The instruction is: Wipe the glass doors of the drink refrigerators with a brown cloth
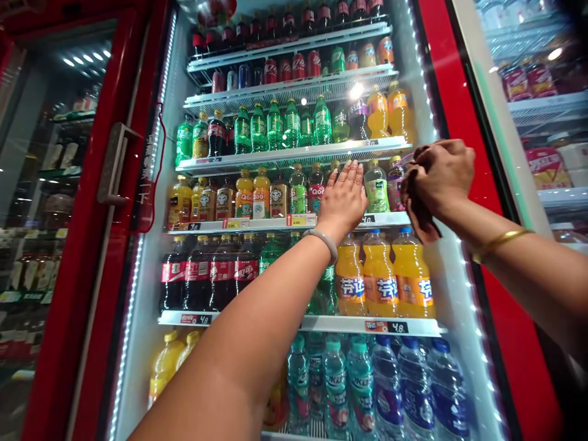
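Brown cloth (421,214) hangs from the right hand (446,173)'s clenched fingers; the left hand (343,197), fingers nearly together, partly hides bottles (316,187).

Glossy red cooler frame (459,110), smooth clear plastic bottles (351,275), matt brown cloth (420,211), shiny gold-toned metal bangle (503,242).

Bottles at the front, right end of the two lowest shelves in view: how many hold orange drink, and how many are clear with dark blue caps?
Orange drink bottles: 3
Clear bottles with dark blue caps: 3
Total: 6
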A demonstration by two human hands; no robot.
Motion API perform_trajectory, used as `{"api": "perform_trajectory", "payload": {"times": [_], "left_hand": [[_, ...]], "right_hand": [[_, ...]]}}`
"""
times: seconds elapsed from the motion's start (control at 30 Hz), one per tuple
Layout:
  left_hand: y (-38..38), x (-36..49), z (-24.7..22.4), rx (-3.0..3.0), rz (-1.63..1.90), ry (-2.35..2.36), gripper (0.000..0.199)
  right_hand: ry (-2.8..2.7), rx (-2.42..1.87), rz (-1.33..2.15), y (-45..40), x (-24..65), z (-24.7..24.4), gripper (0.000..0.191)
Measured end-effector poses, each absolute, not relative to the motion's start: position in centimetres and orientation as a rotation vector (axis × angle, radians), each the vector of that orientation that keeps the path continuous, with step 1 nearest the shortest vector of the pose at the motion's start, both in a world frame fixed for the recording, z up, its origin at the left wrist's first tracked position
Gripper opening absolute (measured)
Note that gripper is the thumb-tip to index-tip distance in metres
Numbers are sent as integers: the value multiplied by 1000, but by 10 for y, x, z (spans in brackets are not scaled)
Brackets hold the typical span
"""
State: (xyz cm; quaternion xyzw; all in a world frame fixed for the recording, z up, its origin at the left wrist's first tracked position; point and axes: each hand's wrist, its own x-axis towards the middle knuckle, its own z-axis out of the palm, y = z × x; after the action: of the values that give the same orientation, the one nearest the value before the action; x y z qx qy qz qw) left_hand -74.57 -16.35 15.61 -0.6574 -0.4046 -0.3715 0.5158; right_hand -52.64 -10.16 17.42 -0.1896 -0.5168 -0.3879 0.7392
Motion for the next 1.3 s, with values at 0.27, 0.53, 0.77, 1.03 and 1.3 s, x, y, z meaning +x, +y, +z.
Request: {"api": "perform_trajectory", "payload": {"times": [0.27, 0.53, 0.77, 1.03, 1.3], "left_hand": [[-162, -746, 155, -1579, -896, -933, 66], [-164, -746, 155, -1576, -918, -924, 65], [-169, -751, 150, -1512, -824, -955, 64], [-161, -748, 151, -1643, -973, -909, 66], [-160, -747, 151, -1627, -935, -904, 66]], "right_hand": [[-1667, -162, -1082, -118, -549, 128, 15], [-1150, -405, -853, -109, -574, 169, 8], [-1574, -154, -1089, -115, -553, 130, 14], [-1430, -391, -1001, -109, -529, 109, 13], [-1276, -560, -884, -108, -557, 146, 15]]}}
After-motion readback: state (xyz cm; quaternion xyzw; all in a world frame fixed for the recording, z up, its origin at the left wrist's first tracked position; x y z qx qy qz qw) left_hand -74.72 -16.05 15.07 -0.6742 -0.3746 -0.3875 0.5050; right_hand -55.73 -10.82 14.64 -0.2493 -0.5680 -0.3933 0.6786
